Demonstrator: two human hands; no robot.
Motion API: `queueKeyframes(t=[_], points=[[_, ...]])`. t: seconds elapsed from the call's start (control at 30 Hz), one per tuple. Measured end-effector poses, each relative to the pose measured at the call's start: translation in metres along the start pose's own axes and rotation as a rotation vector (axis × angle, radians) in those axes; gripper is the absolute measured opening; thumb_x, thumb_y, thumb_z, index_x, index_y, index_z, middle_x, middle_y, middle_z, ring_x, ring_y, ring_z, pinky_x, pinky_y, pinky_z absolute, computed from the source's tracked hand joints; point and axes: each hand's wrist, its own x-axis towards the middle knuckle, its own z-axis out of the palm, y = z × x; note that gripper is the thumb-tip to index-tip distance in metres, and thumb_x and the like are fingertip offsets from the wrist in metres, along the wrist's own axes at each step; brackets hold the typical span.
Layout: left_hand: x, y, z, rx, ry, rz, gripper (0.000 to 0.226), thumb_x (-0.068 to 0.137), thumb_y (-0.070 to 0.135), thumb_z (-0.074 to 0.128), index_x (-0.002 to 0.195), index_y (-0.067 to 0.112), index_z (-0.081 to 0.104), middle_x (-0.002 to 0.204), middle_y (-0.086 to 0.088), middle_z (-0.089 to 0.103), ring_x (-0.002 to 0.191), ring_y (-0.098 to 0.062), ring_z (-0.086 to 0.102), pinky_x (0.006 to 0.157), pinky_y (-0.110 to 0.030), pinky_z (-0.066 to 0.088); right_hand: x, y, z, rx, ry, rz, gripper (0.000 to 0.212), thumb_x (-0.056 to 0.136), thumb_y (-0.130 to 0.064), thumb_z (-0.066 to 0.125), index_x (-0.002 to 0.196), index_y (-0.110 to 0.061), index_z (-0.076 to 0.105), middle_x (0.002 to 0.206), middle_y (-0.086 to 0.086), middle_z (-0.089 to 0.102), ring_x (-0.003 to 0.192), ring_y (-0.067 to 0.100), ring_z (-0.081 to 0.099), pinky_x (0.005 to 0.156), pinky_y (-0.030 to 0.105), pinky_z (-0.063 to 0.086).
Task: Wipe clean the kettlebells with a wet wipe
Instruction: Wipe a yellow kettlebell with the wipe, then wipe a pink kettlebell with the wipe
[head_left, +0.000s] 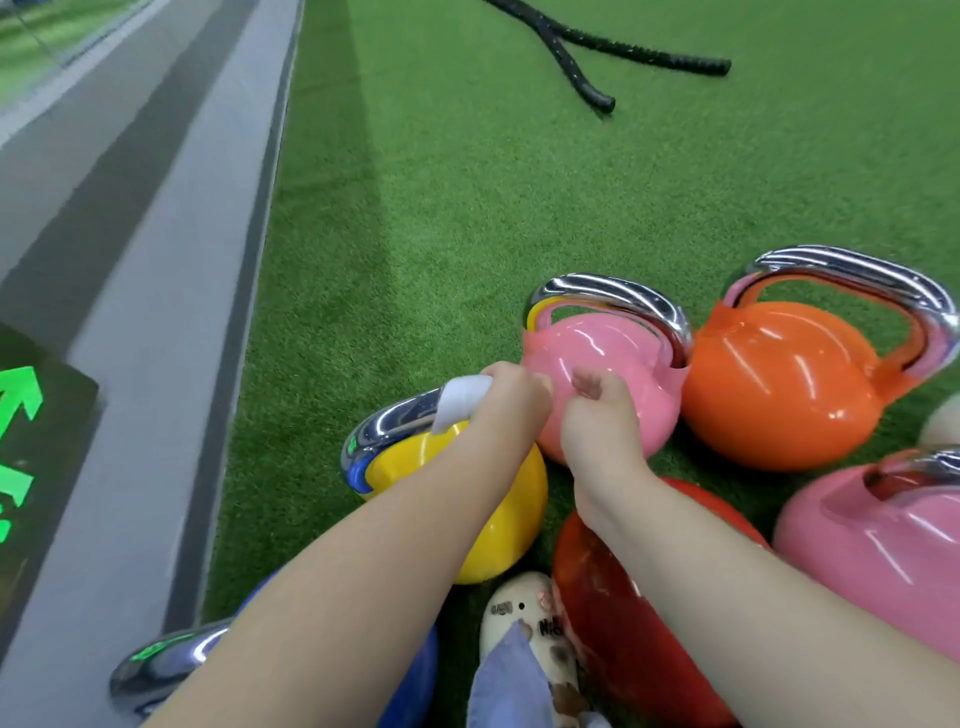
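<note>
Several coloured kettlebells with chrome handles stand on green turf. My left hand (506, 400) grips a white wet wipe (460, 401) wrapped over the chrome handle of the yellow kettlebell (498, 514). My right hand (597, 415) hangs with loosely curled fingers just in front of a pink kettlebell (618, 353) and holds nothing. An orange kettlebell (779, 384) stands to the right of the pink one. A red kettlebell (634, 634) lies under my right forearm, a second pink one (878, 540) is at the right edge, and a blue one (415, 686) is under my left forearm.
A grey kerb or step (156, 312) runs along the left, with a dark panel bearing green arrows (31, 441). Two black battle rope ends (597, 57) lie on the turf (519, 182) far ahead. My shoe (519, 618) shows between the kettlebells at the bottom.
</note>
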Motion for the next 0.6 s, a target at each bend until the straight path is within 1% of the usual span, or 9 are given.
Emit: queueKeyframes(t=[0.03, 0.13, 0.23, 0.3, 0.37, 0.43, 0.5, 0.57, 0.6], points=[[0.0, 0.003, 0.002, 0.062, -0.001, 0.002, 0.042, 0.099, 0.009, 0.032, 0.14, 0.001, 0.029, 0.144, -0.008, 0.035, 0.129, -0.031, 0.043, 0.101, -0.046, 0.039, 0.002, -0.004, -0.001, -0.05, -0.025, -0.063, 0.038, 0.089, 0.006, 0.041, 0.119, -0.014, 0.052, 0.089, -0.009, 0.053, 0.077, 0.0, 0.048, 0.055, -0.001, 0.037], [-0.005, 0.007, 0.004, 0.153, 0.038, -0.006, 0.037, 0.097, 0.005, 0.033, 0.133, 0.0, 0.037, 0.137, -0.011, 0.046, 0.124, -0.033, 0.047, 0.097, -0.039, 0.042, 0.005, -0.013, -0.002, -0.247, -0.074, -0.245, 0.038, 0.087, 0.008, 0.039, 0.103, -0.02, 0.059, 0.098, -0.007, 0.057, 0.09, 0.003, 0.05, 0.071, 0.01, 0.038], [-0.013, -0.011, -0.005, -0.156, 0.038, -0.041, 0.047, 0.091, 0.017, 0.054, 0.134, 0.01, 0.035, 0.125, -0.005, 0.056, 0.115, -0.027, 0.056, 0.08, -0.032, 0.043, 0.013, -0.017, -0.006, -0.307, -0.033, -0.367, 0.036, 0.084, 0.008, 0.041, 0.089, -0.025, 0.055, 0.088, -0.012, 0.054, 0.081, 0.001, 0.05, 0.068, 0.005, 0.037], [-0.018, -0.032, -0.009, -0.408, -0.048, -0.075, 0.074, 0.076, 0.039, 0.072, 0.131, 0.01, 0.033, 0.117, -0.006, 0.059, 0.108, -0.029, 0.058, 0.077, -0.035, 0.045, 0.018, -0.014, -0.008, -0.369, -0.012, -0.399, 0.039, 0.081, 0.011, 0.04, 0.084, -0.026, 0.051, 0.084, -0.012, 0.052, 0.079, 0.006, 0.049, 0.064, 0.008, 0.036], [-0.023, -0.046, -0.005, -0.627, -0.148, -0.086, 0.078, 0.067, 0.046, 0.077, 0.124, 0.007, 0.042, 0.097, -0.007, 0.065, 0.092, -0.027, 0.063, 0.071, -0.034, 0.046, 0.02, -0.007, -0.007, -0.447, -0.037, -0.4, 0.038, 0.079, 0.012, 0.039, 0.088, -0.023, 0.05, 0.088, -0.005, 0.054, 0.087, 0.013, 0.051, 0.066, 0.012, 0.037], [-0.027, -0.053, 0.004, -0.816, -0.142, -0.072, 0.062, 0.065, 0.041, 0.079, 0.111, 0.008, 0.053, 0.067, -0.001, 0.063, 0.069, -0.023, 0.062, 0.06, -0.03, 0.045, 0.018, -0.001, -0.003, -0.524, -0.138, -0.416, 0.04, 0.079, 0.012, 0.038, 0.095, -0.021, 0.052, 0.101, 0.003, 0.058, 0.097, 0.016, 0.054, 0.076, 0.016, 0.039], [-0.031, -0.058, 0.013, -0.973, -0.075, -0.065, 0.033, 0.066, 0.03, 0.078, 0.088, 0.014, 0.06, 0.048, 0.006, 0.057, 0.051, -0.016, 0.055, 0.05, -0.025, 0.042, 0.013, 0.002, 0.001, -0.637, -0.286, -0.452, 0.046, 0.079, 0.012, 0.037, 0.109, -0.017, 0.058, 0.114, 0.006, 0.06, 0.108, 0.016, 0.055, 0.087, 0.019, 0.039], [-0.037, -0.061, 0.022, -1.034, -0.018, -0.09, 0.015, 0.067, 0.023, 0.071, 0.067, 0.016, 0.058, 0.041, 0.007, 0.053, 0.043, -0.012, 0.051, 0.043, -0.019, 0.037, 0.008, 0.004, 0.004, -0.761, -0.405, -0.508, 0.053, 0.081, 0.012, 0.037, 0.125, -0.012, 0.054, 0.128, 0.005, 0.055, 0.12, 0.015, 0.049, 0.095, 0.015, 0.032], [-0.041, -0.061, 0.025, -0.995, 0.023, -0.121, 0.015, 0.067, 0.025, 0.068, 0.068, 0.015, 0.058, 0.046, 0.005, 0.055, 0.047, -0.014, 0.054, 0.043, -0.019, 0.037, 0.006, 0.003, 0.005, -0.816, -0.439, -0.539, 0.056, 0.081, 0.011, 0.038, 0.13, -0.011, 0.05, 0.133, 0.004, 0.051, 0.124, 0.015, 0.045, 0.095, 0.011, 0.027]])
